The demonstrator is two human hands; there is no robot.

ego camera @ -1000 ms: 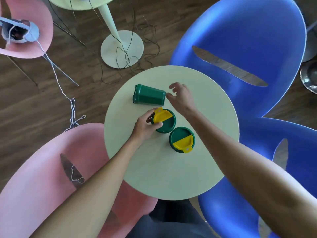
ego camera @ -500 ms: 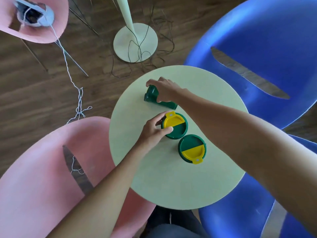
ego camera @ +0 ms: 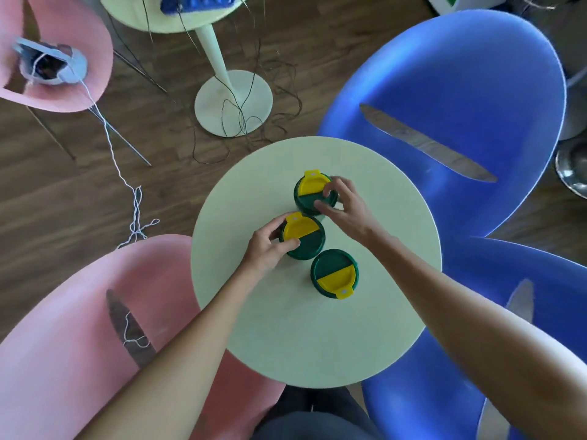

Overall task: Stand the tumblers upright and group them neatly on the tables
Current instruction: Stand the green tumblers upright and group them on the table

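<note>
right hand (ego camera: 344, 208) clamped on far tumbler (ego camera: 313, 193), fingers pinching lid rim from the right; left hand (ego camera: 268, 246) closed on middle tumbler (ego camera: 303, 238), thumb and fingers on its left edge. all three upright on round pale table (ego camera: 270, 328), green lids with yellow flaps up. third tumbler (ego camera: 335, 273) free, just beside middle one, nearer the body. pink chair (ego camera: 63, 328) left of table, blue chair (ego camera: 460, 90) right
</note>
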